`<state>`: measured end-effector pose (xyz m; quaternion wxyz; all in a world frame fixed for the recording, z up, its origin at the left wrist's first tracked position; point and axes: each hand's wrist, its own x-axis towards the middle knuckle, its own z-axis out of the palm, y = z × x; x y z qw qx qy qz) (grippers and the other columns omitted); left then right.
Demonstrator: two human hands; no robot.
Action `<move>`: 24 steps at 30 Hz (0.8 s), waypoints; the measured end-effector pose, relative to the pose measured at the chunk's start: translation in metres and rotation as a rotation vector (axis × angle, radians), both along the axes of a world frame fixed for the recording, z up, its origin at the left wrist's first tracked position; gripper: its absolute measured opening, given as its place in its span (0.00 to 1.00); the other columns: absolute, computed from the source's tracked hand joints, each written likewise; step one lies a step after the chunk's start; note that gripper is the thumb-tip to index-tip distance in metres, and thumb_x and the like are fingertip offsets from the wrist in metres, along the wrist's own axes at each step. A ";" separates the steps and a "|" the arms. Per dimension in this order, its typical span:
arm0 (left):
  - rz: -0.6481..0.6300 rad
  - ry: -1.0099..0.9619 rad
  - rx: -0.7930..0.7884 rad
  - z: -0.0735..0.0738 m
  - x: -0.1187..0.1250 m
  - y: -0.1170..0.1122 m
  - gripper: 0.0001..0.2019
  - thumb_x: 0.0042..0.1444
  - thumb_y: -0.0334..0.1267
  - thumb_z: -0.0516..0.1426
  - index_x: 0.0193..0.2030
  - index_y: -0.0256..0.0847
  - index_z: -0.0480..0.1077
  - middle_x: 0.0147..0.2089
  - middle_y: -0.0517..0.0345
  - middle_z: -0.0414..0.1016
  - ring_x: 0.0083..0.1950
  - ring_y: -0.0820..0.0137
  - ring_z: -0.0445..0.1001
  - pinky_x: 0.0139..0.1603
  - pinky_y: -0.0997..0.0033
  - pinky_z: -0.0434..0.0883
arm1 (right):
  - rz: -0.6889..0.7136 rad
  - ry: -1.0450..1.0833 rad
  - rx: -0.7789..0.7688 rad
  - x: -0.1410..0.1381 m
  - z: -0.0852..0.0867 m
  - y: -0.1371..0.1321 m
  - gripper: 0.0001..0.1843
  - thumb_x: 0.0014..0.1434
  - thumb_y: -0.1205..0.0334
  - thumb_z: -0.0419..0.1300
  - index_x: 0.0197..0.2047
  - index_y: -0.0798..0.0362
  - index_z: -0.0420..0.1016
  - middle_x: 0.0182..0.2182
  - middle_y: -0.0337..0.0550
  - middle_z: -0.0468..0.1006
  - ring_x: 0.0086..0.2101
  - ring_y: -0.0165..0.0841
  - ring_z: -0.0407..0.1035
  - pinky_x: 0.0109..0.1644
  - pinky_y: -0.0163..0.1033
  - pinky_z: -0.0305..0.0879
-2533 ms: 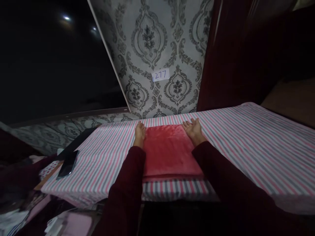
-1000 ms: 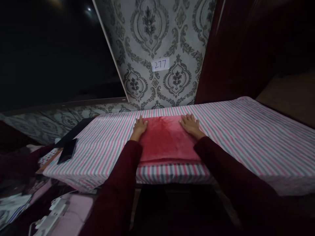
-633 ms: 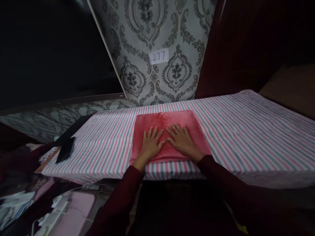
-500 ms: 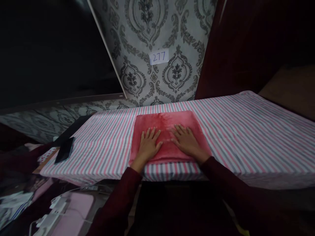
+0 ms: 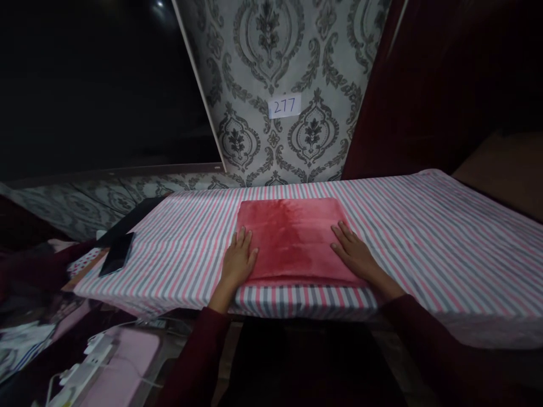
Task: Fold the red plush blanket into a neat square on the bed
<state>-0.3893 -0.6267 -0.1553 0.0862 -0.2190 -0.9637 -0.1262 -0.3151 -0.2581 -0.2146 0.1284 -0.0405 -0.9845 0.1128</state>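
A black phone lies on the striped pink-and-grey bedsheet, left of a folded red plush blanket. The blanket sits flat mid-sheet near the front edge, its longer edges running left to right. The left hand lies open against its left edge, the right hand open on its right edge, fingers spread.

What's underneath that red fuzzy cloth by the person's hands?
The red plush cloth lies on a pink, grey and white striped sheet, which shows all around it; the patch directly beneath is covered and cannot be seen.
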 end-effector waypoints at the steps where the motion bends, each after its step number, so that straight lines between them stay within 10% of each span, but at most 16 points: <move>1: 0.004 -0.030 -0.001 0.002 0.000 0.000 0.31 0.72 0.45 0.48 0.77 0.36 0.57 0.82 0.45 0.45 0.81 0.51 0.47 0.77 0.49 0.59 | 0.020 -0.025 0.004 -0.001 0.002 0.004 0.36 0.74 0.45 0.40 0.78 0.52 0.55 0.77 0.52 0.48 0.73 0.46 0.49 0.70 0.58 0.61; 7: 0.116 -0.144 -0.015 0.030 0.001 -0.001 0.32 0.71 0.46 0.49 0.79 0.42 0.52 0.82 0.48 0.43 0.82 0.46 0.44 0.76 0.34 0.53 | 0.019 -0.077 0.133 -0.019 0.064 -0.003 0.36 0.71 0.45 0.48 0.77 0.50 0.59 0.75 0.53 0.56 0.73 0.58 0.47 0.67 0.69 0.61; 13: 0.051 -0.112 -0.036 0.075 -0.039 0.033 0.30 0.69 0.35 0.48 0.77 0.36 0.56 0.80 0.43 0.54 0.81 0.58 0.50 0.79 0.49 0.54 | 0.275 -0.025 0.154 -0.086 0.129 -0.106 0.33 0.73 0.57 0.45 0.78 0.53 0.54 0.76 0.52 0.52 0.74 0.49 0.45 0.74 0.64 0.51; 18: 0.169 -0.073 -0.084 0.061 -0.071 0.062 0.30 0.71 0.37 0.45 0.78 0.35 0.55 0.81 0.41 0.50 0.81 0.55 0.47 0.78 0.44 0.54 | 0.282 -0.127 0.135 -0.128 0.115 -0.159 0.33 0.72 0.61 0.45 0.78 0.56 0.56 0.76 0.53 0.51 0.75 0.46 0.45 0.75 0.61 0.47; 24: 0.138 -0.049 -0.068 0.022 -0.084 0.058 0.30 0.72 0.40 0.45 0.78 0.35 0.55 0.81 0.40 0.49 0.82 0.51 0.45 0.74 0.44 0.62 | 0.264 -0.091 0.141 -0.138 0.079 -0.145 0.32 0.75 0.52 0.45 0.77 0.52 0.57 0.76 0.51 0.53 0.74 0.44 0.46 0.75 0.59 0.45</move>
